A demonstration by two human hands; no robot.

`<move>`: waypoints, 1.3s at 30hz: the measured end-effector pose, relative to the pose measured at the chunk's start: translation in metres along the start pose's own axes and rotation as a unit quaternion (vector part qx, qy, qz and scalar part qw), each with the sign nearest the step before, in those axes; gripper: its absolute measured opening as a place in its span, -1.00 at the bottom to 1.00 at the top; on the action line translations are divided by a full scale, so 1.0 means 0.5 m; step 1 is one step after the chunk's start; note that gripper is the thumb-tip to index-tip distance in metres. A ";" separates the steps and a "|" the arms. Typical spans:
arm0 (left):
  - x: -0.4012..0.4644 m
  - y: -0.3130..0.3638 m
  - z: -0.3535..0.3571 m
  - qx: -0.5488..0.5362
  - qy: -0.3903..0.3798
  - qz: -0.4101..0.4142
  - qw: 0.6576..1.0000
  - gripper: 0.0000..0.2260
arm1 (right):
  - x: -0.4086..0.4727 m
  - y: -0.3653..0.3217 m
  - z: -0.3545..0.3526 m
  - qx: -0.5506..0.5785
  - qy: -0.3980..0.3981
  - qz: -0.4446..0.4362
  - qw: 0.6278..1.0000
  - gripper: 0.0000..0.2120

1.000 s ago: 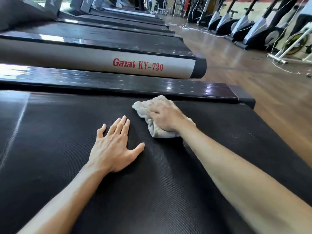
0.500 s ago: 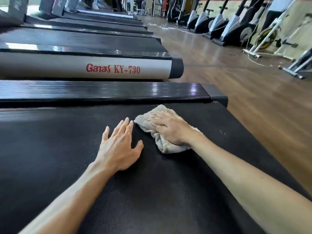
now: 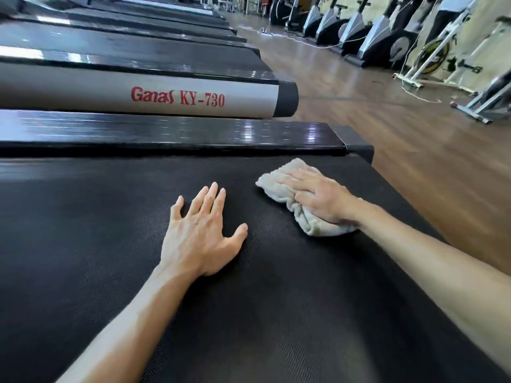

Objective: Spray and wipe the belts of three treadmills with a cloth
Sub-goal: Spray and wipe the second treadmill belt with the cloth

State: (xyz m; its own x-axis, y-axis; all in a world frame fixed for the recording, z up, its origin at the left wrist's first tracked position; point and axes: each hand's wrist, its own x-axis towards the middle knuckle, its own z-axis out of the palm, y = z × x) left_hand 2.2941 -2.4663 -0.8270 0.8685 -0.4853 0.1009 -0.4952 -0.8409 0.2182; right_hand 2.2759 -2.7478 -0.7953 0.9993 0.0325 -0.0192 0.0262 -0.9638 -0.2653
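Observation:
The black textured treadmill belt [image 3: 83, 244] fills the lower part of the head view. My left hand [image 3: 201, 233] lies flat on it, fingers spread and straight. To its right, my right hand [image 3: 318, 197] presses a crumpled beige cloth [image 3: 276, 183] onto the belt with its fingers stretched over the cloth. The cloth lies near the belt's far side, close to the rear end of the glossy black side rail [image 3: 166, 134]. No spray bottle is in view.
Beyond the rail stands the neighbouring treadmill with a silver side panel [image 3: 83, 89] marked "Ganas KY-730", and more treadmills run behind it. A wooden floor [image 3: 414, 147] lies to the right, with a row of exercise bikes [image 3: 381, 37] and cables along the wall.
My right hand has slid the cloth to the right, away from my left hand and toward the belt's end. My left hand has stayed flat on the belt.

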 end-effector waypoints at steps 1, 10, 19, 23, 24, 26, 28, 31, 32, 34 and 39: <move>-0.001 0.000 0.001 0.000 -0.002 -0.001 1.000 -0.11 | 0.005 0.009 -0.006 0.006 0.006 0.037 0.999 -0.51; -0.001 -0.001 0.001 0.006 -0.006 0.003 1.000 -0.11 | 0.011 -0.032 0.033 -0.011 0.000 -0.041 0.999 -0.53; -0.001 0.001 0.003 0.013 0.002 0.003 1.000 -0.11 | 0.097 -0.020 -0.002 -0.043 0.034 0.065 0.996 -0.69; 0.001 -0.004 0.003 0.011 0.001 0.005 1.000 -0.10 | -0.019 -0.036 0.012 -0.008 -0.007 -0.052 0.999 -0.39; 0.000 -0.003 0.004 0.012 0.000 0.005 1.000 -0.10 | -0.040 -0.005 0.016 -0.003 0.002 -0.042 0.999 -0.36; -0.001 -0.002 0.004 0.009 0.003 0.003 1.000 -0.10 | -0.044 0.058 0.009 -0.011 0.015 0.031 0.999 -0.46; 0.000 0.000 0.004 0.003 0.008 -0.001 1.000 -0.09 | 0.001 0.069 -0.010 -0.034 0.022 0.106 0.993 -0.56; 0.001 -0.001 0.002 0.001 0.007 -0.001 1.000 -0.09 | 0.045 -0.016 -0.017 -0.049 0.052 0.063 0.995 -0.74; 0.001 -0.001 0.002 0.002 0.006 0.000 1.000 -0.10 | 0.038 -0.038 -0.006 -0.062 0.044 0.036 0.996 -0.76; 0.000 -0.004 0.000 0.005 0.003 0.000 1.000 -0.13 | -0.029 -0.052 0.022 -0.034 0.012 -0.026 0.999 -0.60; -0.006 -0.002 -0.012 -0.011 -0.013 0.019 1.000 -0.24 | -0.132 0.044 0.003 -0.010 0.001 0.037 0.999 -0.46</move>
State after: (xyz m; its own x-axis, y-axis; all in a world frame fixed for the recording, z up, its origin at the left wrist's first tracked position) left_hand 2.2922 -2.4626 -0.8216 0.8476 -0.5236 0.0855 -0.5278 -0.8159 0.2360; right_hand 2.2105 -2.7708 -0.8014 0.9986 -0.0398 -0.0354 -0.0472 -0.9687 -0.2437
